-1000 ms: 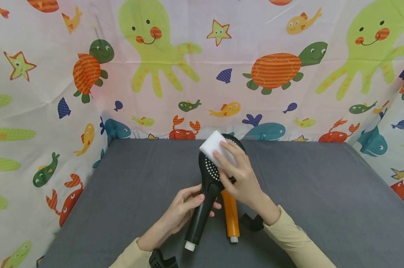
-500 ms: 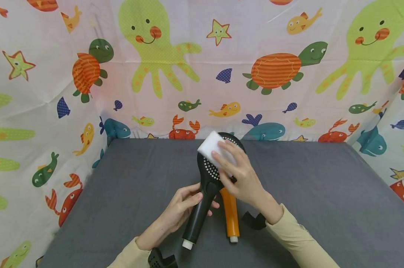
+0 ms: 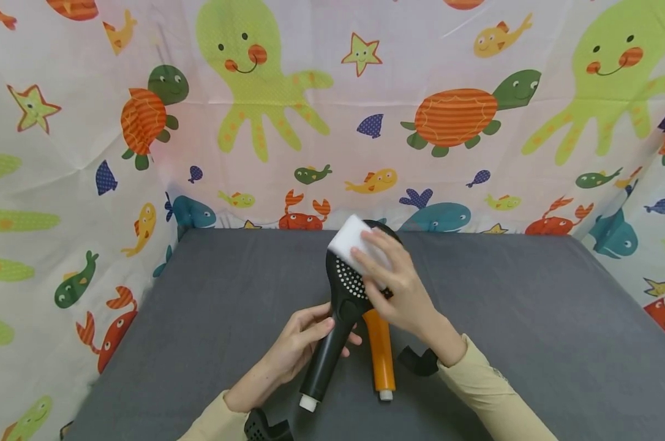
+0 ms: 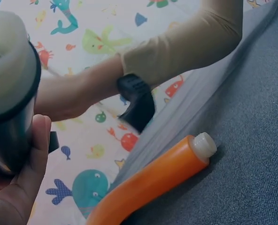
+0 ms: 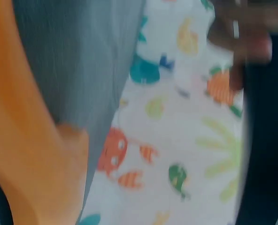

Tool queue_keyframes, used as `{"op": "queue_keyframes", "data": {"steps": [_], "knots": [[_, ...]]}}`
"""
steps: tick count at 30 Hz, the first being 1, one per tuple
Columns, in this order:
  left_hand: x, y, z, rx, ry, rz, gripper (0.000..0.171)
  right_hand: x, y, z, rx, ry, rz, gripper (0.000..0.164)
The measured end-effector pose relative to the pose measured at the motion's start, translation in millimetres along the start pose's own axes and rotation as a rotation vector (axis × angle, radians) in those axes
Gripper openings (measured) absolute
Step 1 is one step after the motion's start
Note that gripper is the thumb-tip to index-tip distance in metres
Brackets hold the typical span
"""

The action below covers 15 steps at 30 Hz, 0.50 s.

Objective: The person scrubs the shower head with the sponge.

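Observation:
A black shower head (image 3: 328, 352) with white nozzle dots and a white threaded end is held up, tilted, in the head view. My left hand (image 3: 296, 346) grips its handle, thumb in front and fingertips showing behind. My right hand (image 3: 401, 288) holds a white sponge (image 3: 351, 240) against the nozzle face, covering its upper part. Below lies an orange shower head (image 3: 380, 352), its handle on the grey cloth and its head hidden behind the black one. In the left wrist view, the orange handle (image 4: 153, 178) ends in a white threaded tip. The right wrist view is blurred.
Grey cloth (image 3: 228, 288) covers the table. A curtain (image 3: 321, 79) printed with sea animals hangs along the back and both sides. Black wrist mounts (image 3: 417, 362) are strapped at both sleeves.
The sponge and right hand shift only slightly over the nozzle face. The black shower head's lower end has swung a little to the left. The orange one stays in place.

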<state>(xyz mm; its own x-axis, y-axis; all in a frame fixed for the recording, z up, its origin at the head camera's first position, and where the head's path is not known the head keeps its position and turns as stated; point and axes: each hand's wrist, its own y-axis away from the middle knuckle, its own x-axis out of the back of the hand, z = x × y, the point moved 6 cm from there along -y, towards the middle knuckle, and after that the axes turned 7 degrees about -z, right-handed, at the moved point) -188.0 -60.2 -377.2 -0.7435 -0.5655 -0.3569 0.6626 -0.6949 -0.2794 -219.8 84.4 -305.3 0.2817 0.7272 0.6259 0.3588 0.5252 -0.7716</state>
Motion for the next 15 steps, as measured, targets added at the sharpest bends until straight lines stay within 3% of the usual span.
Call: {"op": "queue_keyframes", "data": {"steps": [3,5,12,15], "knots": [[0.2,0.7,-1.1,0.013,-0.006,0.005,0.042,9,3,19,-0.156,0.033,0.089,0.045],[0.5,1.0,-1.4,0.011,-0.014,0.007,0.041,10,6,21,-0.183,0.041,0.104,0.045],[0.9,-0.4,2.2,-0.042,-0.008,-0.013,0.042,-6,13,-13,0.045,-0.042,-0.031,0.039],[0.1,-0.6,2.3,-0.046,0.0,-0.004,0.042,-2,16,-5,0.018,-0.022,0.006,0.039]]}}
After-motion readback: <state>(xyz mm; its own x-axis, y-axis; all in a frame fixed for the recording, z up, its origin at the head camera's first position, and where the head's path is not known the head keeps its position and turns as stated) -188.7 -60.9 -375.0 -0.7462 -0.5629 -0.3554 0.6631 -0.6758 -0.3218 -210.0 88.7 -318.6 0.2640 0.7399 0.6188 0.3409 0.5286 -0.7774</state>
